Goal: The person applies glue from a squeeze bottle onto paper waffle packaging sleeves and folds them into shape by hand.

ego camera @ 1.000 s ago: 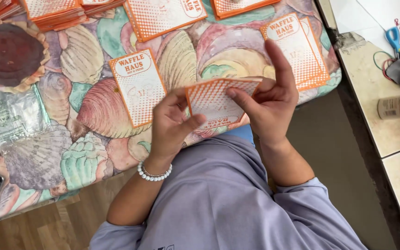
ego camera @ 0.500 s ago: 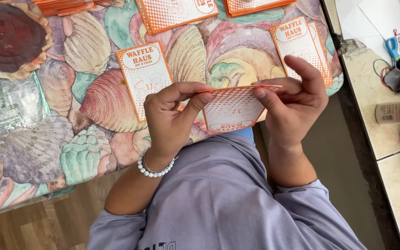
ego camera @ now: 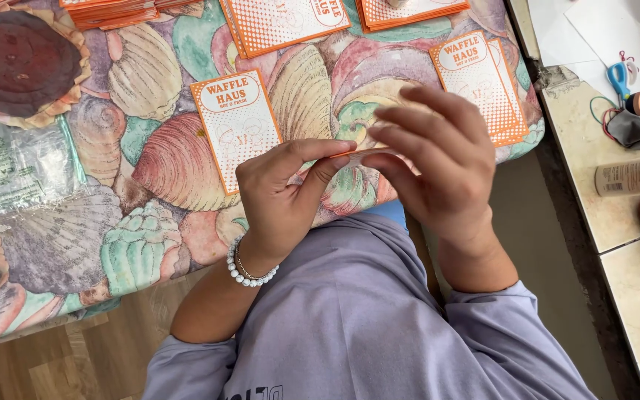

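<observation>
Seashell-print tablecloth (ego camera: 164, 155) under me: my left hand (ego camera: 283, 200) and right hand (ego camera: 438, 167) pinch an orange card (ego camera: 361, 154) edge-on at centre, apparently mid-fold. Loose cards (ego camera: 237, 130) lie at eleven and one o'clock; pressing the crease likely follows.

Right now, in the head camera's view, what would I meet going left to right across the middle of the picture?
Clear plastic bags → single orange card lying on the shell-print tablecloth → left hand → right hand, both pinching a card edge-on → white bottle lying on the side counter.
</observation>
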